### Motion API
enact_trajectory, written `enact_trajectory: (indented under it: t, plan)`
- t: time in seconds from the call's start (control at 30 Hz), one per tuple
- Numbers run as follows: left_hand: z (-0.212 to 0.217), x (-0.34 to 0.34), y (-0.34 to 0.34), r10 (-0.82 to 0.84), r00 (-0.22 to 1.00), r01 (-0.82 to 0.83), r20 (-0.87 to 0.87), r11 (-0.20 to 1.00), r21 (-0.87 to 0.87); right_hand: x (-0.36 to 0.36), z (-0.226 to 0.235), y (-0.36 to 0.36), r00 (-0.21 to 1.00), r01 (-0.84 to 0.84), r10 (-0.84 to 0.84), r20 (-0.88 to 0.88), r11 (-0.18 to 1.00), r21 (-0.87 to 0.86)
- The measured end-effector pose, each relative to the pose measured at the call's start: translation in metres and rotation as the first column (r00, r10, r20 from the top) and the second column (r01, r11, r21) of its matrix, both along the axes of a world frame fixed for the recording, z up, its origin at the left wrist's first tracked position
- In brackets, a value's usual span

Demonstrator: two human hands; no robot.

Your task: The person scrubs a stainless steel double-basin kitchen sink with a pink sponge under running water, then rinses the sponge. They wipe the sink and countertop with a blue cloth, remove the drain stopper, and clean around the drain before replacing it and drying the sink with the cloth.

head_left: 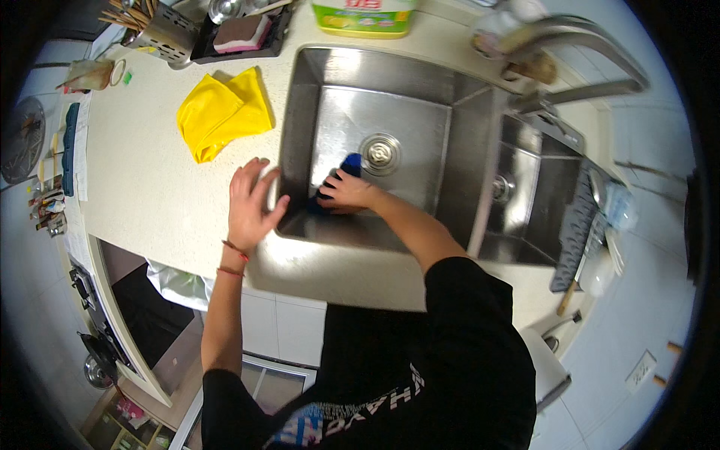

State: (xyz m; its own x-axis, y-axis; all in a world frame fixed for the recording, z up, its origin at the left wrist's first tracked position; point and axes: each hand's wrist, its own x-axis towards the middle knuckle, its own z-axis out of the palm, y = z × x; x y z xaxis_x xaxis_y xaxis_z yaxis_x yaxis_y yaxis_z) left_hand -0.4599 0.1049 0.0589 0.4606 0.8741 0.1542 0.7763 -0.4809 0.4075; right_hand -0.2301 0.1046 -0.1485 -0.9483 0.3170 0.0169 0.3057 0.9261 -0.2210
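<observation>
The blue cloth (346,171) is pressed against the floor of the steel sink (390,82), just left of the drain (380,152), and that sink is taken as the landmark here. Far to the left of the sink, a perforated metal utensil holder (166,31) with chopsticks is seen at the back of the counter (142,172), and beside it a black tray (236,46) carrying a pink-edged sponge (241,33). Nearer the sink's left rim, a crumpled yellow cloth (221,112) is left lying on the counter. At the sink's front left corner, the left hand (251,206) is laid flat, fingers spread, gripping nothing, used as a brace. Inside the sink, the right hand (349,193) is closed down over the blue cloth, fingers curled on it, holding it to the steel. Behind the sink, a green and yellow detergent bottle (364,16) is stood on the back ledge. To the sink's right, the faucet (577,45) is swung over a second, smaller basin (525,202), and no water is seen running. As for progress: wiping appears to be under way, with the front left part of the sink floor being covered; the far walls and the rest of the floor are judged yet to be done, though how clean they are cannot be told.
</observation>
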Motion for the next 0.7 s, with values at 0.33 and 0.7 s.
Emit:
enact_trajectory:
  t: [0.33,0.7]
  plan:
    - [-0.009,-0.006,0.009,0.046,0.994,-0.051,-0.094,0.998,-0.048,0.004,-0.016,0.016,0.975,0.2,-0.199,-0.096,0.98,0.005]
    - [-0.01,-0.006,0.01,0.053,0.997,-0.056,-0.059,0.996,-0.064,0.042,0.016,0.034,0.824,0.565,-0.392,0.409,0.62,-0.544]
